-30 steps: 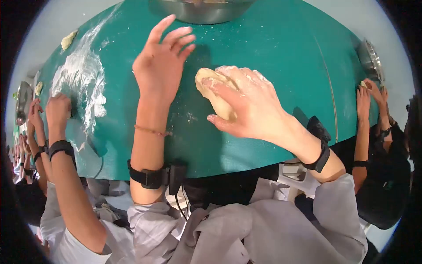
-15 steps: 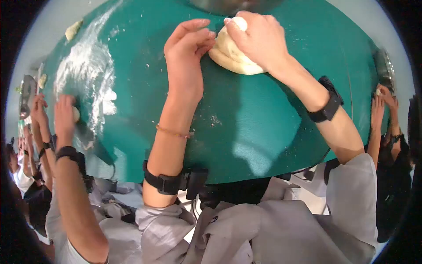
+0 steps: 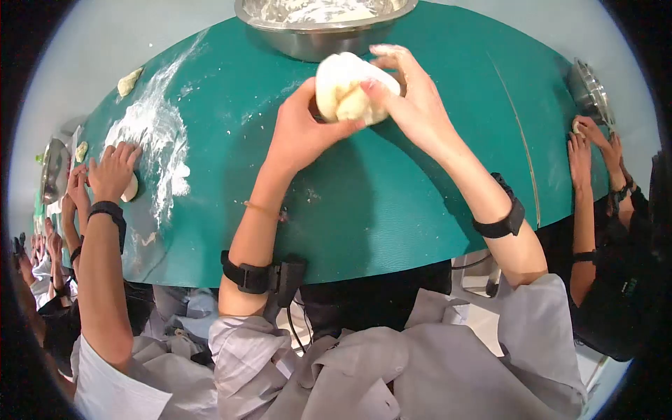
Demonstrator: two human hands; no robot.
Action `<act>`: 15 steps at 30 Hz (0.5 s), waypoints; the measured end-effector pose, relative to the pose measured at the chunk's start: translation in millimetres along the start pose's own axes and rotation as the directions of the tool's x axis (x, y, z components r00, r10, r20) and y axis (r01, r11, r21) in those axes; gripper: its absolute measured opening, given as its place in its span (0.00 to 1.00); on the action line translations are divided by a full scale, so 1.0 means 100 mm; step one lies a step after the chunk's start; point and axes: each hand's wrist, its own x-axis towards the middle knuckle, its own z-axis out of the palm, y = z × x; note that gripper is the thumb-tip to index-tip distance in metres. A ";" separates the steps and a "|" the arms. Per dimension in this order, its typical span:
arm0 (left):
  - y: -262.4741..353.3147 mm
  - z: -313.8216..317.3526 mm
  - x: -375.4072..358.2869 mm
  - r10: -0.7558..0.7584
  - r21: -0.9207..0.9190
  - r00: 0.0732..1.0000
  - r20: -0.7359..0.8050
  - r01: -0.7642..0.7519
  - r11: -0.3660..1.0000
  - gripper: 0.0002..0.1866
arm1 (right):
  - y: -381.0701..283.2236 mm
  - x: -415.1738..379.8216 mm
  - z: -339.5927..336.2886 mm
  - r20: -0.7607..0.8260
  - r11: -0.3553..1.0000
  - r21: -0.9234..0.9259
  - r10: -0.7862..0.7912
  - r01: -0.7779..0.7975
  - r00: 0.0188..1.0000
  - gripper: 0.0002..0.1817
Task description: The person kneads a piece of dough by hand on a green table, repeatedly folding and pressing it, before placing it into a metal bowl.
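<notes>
A pale, lumpy ball of dough (image 3: 341,78) is held up between my two hands, over the green table and just in front of a steel bowl (image 3: 315,42). My left hand (image 3: 304,126) grips its left and lower side, thumb stretched along the bottom. On the right, my right hand (image 3: 413,94) presses its thumb into the folded part of the dough, with its fingers curved behind and partly hidden. Flour and whitish scraps coat the inside of the bowl.
White flour (image 3: 157,133) is spread over the green tabletop (image 3: 406,203) at left. A co-worker's hand (image 3: 115,168) rests there on dough. Small dough pieces (image 3: 129,82) lie near the left edge. Another person's hands (image 3: 584,150) work at right, below a metal bowl (image 3: 590,91).
The dough has been lifted off the table and turned, and both hands now hold it. My left hand has closed onto it. More of the steel bowl is in view.
</notes>
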 end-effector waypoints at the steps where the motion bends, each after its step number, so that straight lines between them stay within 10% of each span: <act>1: 0.07 0.01 -0.03 0.028 0.067 0.999 0.046 -0.031 0.997 0.32 | -0.09 0.03 -0.01 0.012 0.987 -0.119 -0.104 0.105 0.995 0.29; 3: 0.11 0.04 -0.03 0.218 0.290 0.959 0.181 -0.264 0.920 0.32 | -0.33 0.03 0.00 0.096 0.955 -0.209 -0.193 0.209 0.976 0.33; 6: 0.15 -0.13 -0.06 0.009 0.091 0.940 0.342 -0.043 0.995 0.28 | -0.46 -0.07 0.15 0.313 0.816 -0.486 -0.173 0.314 0.934 0.22; 15: 0.03 -0.11 -0.03 0.064 -0.231 0.962 0.267 0.000 0.973 0.17 | -0.33 0.04 0.16 0.146 0.906 -0.312 -0.252 0.286 0.957 0.12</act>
